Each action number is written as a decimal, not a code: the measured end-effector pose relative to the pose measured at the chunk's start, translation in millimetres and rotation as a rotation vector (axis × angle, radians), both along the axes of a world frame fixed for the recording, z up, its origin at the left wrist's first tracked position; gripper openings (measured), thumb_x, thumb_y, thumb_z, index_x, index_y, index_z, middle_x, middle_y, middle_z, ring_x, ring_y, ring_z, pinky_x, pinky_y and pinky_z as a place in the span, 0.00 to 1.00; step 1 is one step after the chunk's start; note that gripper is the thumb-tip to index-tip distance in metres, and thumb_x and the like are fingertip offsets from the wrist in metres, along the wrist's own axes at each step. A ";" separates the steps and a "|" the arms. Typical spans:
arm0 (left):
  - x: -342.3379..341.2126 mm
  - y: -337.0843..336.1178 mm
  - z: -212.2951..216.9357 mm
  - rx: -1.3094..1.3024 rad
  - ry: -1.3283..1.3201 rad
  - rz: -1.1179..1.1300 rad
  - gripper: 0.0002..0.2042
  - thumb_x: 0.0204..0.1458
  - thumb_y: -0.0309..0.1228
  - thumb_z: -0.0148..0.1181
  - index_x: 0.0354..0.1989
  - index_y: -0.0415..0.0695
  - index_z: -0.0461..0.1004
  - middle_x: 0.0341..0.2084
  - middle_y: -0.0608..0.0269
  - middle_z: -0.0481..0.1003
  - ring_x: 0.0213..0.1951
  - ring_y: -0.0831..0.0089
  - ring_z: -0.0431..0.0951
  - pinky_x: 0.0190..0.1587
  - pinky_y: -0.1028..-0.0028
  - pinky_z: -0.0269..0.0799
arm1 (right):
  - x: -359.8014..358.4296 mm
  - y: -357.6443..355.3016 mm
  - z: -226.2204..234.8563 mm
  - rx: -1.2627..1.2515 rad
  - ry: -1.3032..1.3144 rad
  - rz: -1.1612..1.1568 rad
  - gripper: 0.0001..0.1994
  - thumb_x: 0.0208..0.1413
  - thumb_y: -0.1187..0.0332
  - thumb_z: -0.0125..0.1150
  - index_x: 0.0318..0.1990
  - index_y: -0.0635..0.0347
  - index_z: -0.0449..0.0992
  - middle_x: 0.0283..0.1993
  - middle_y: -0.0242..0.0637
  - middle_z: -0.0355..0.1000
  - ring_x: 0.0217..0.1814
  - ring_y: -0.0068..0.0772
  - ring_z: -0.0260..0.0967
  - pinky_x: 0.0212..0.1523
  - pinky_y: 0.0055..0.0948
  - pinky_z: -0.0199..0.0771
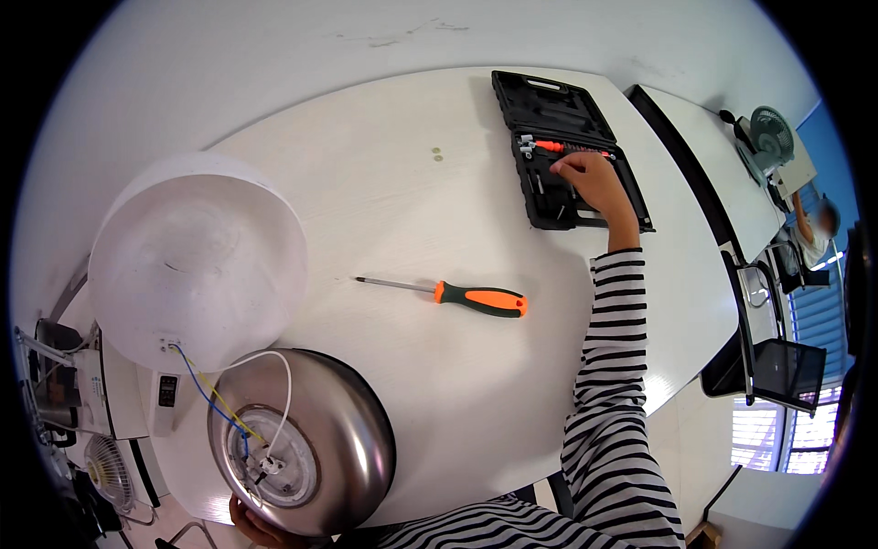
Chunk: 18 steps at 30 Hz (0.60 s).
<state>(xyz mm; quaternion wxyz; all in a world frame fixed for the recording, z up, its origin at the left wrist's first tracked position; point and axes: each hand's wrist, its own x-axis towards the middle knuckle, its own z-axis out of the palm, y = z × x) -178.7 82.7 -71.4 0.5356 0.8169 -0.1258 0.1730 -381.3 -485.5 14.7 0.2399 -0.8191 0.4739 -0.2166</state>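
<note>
Nearest the person, at the lower edge of the white counter (412, 183), the left hand (251, 529) cups the rim of a steel inner shell (306, 439) turned bottom-up. Only the fingers show under the rim; they curl against it, so the hand appears to be steadying the shell, though how firmly I cannot tell. In the shell's recess sits a round heating plate with a small white terminal block (270, 464), and blue, yellow and white wires (215, 393) run from it up into the white dome-shaped outer housing (197, 261) lying just beside it and touching it. The two halves are already apart but the wires are still joined, so the opening-up looks done and the wiring work looks still ahead.

Further out, in the middle of the counter, an orange-and-black screwdriver (476, 299) lies alone, untouched by either hand. Beyond it two small washers or screws (437, 155) lie loose on the counter.

Farthest, the right hand (594, 178), its sleeve striped black and white, reaches into an open black tool case (562, 151). The fingers are bent down onto the row of bits; whether they have closed on one I cannot tell. I judge that a tool is being chosen.
</note>
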 end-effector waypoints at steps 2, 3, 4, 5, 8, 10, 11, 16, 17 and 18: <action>0.6 -1.3 1.3 0.021 -0.018 -0.002 0.22 0.59 0.41 0.36 0.50 0.33 0.62 0.45 0.49 0.66 0.45 0.62 0.68 0.49 0.66 0.62 | -1.2 8.7 12.4 0.135 0.047 0.033 0.12 0.50 0.63 0.58 0.31 0.65 0.77 0.24 0.37 0.72 0.27 0.27 0.67 0.33 0.24 0.65; -0.5 -1.9 2.4 0.042 -0.028 0.002 0.22 0.59 0.41 0.37 0.50 0.33 0.62 0.45 0.49 0.66 0.45 0.62 0.68 0.49 0.66 0.62 | -0.8 14.3 21.3 0.169 0.109 0.131 0.13 0.49 0.61 0.59 0.30 0.65 0.77 0.22 0.32 0.69 0.26 0.22 0.64 0.29 0.22 0.63; -0.8 -2.4 4.8 0.065 -0.040 0.006 0.22 0.58 0.41 0.37 0.50 0.33 0.62 0.45 0.49 0.66 0.44 0.63 0.68 0.49 0.67 0.62 | 2.7 19.5 26.1 0.175 0.103 0.219 0.12 0.49 0.62 0.60 0.31 0.64 0.77 0.22 0.31 0.69 0.26 0.21 0.63 0.29 0.21 0.63; -1.1 -2.2 5.4 0.053 -0.031 0.008 0.22 0.58 0.41 0.37 0.49 0.33 0.62 0.44 0.50 0.66 0.44 0.63 0.68 0.48 0.67 0.62 | 7.6 25.1 29.7 0.181 0.097 0.308 0.12 0.49 0.63 0.60 0.32 0.64 0.76 0.23 0.30 0.69 0.26 0.20 0.63 0.29 0.19 0.63; -2.3 4.8 0.0 0.036 -0.021 0.018 0.21 0.58 0.40 0.38 0.48 0.32 0.63 0.43 0.51 0.67 0.43 0.65 0.68 0.48 0.68 0.62 | 30.0 48.2 51.3 0.232 0.182 0.410 0.15 0.47 0.61 0.64 0.38 0.62 0.75 0.26 0.30 0.70 0.29 0.20 0.65 0.32 0.20 0.65; -0.3 4.4 -3.5 0.038 -0.018 -0.008 0.20 0.58 0.39 0.39 0.48 0.32 0.63 0.41 0.52 0.67 0.43 0.66 0.68 0.47 0.68 0.62 | 32.3 63.1 61.7 0.198 0.197 0.438 0.17 0.47 0.60 0.64 0.40 0.61 0.74 0.27 0.31 0.71 0.31 0.21 0.66 0.33 0.20 0.66; 0.8 3.5 -7.3 0.034 -0.031 -0.025 0.19 0.58 0.38 0.39 0.47 0.33 0.63 0.40 0.53 0.68 0.41 0.67 0.68 0.46 0.70 0.62 | 31.1 64.0 63.1 0.205 0.247 0.478 0.21 0.44 0.59 0.67 0.44 0.58 0.73 0.32 0.32 0.71 0.35 0.23 0.67 0.36 0.22 0.67; -1.7 3.9 0.6 -0.004 0.011 -0.065 0.16 0.57 0.34 0.40 0.45 0.34 0.66 0.32 0.57 0.70 0.34 0.72 0.69 0.39 0.73 0.65 | 63.6 98.8 60.8 0.254 0.319 0.880 0.29 0.36 0.58 0.71 0.49 0.54 0.70 0.38 0.32 0.71 0.42 0.27 0.67 0.41 0.26 0.67; -3.1 3.1 4.1 0.016 -0.026 -0.060 0.16 0.57 0.34 0.40 0.45 0.35 0.67 0.30 0.57 0.71 0.32 0.72 0.69 0.37 0.74 0.65 | 74.2 111.1 58.7 0.255 0.394 0.862 0.30 0.34 0.56 0.71 0.48 0.57 0.69 0.38 0.36 0.71 0.42 0.31 0.67 0.41 0.28 0.67; -1.5 1.4 6.5 0.037 -0.061 -0.064 0.15 0.56 0.33 0.40 0.45 0.36 0.68 0.29 0.58 0.71 0.30 0.73 0.69 0.35 0.74 0.66 | 82.1 126.7 58.3 0.253 0.470 0.834 0.32 0.32 0.54 0.71 0.47 0.60 0.69 0.38 0.39 0.71 0.42 0.35 0.68 0.40 0.29 0.68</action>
